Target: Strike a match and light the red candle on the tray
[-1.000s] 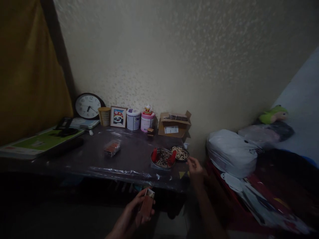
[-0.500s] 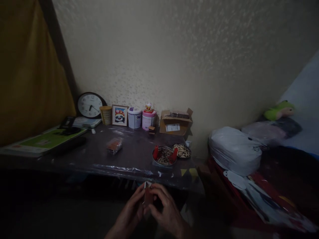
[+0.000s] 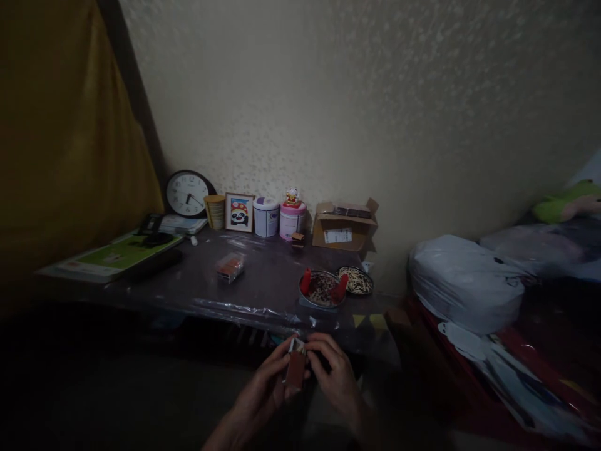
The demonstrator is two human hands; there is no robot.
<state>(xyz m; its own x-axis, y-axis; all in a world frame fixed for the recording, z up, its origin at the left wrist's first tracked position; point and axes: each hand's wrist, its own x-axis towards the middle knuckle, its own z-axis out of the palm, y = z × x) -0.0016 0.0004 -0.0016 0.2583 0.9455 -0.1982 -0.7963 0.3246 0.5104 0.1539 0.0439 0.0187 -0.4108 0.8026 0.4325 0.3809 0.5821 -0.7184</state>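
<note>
A small reddish-brown matchbox (image 3: 295, 368) stands upright in my left hand (image 3: 264, 391), whose fingers wrap round it below the table's front edge. My right hand (image 3: 334, 376) meets it from the right, with its fingertips curled at the box's open top. Whether those fingers pinch anything is too dark to tell. On the dark table (image 3: 197, 294) just beyond my hands sits a round metal dish (image 3: 322, 290) with two short red candles. A second dish (image 3: 355, 281) full of pale sticks sits beside it.
Along the wall stand a clock (image 3: 188, 193), a panda picture (image 3: 239, 212), two tins (image 3: 278, 217) and a cardboard box (image 3: 344, 225). A wrapped orange packet (image 3: 230, 266) and green book (image 3: 113, 259) lie on the table. White bag (image 3: 462, 280) at right; yellow curtain (image 3: 61, 144) at left.
My right hand came back from beside the dishes and joined my left hand at the matchbox. The view has shifted a little to the left.
</note>
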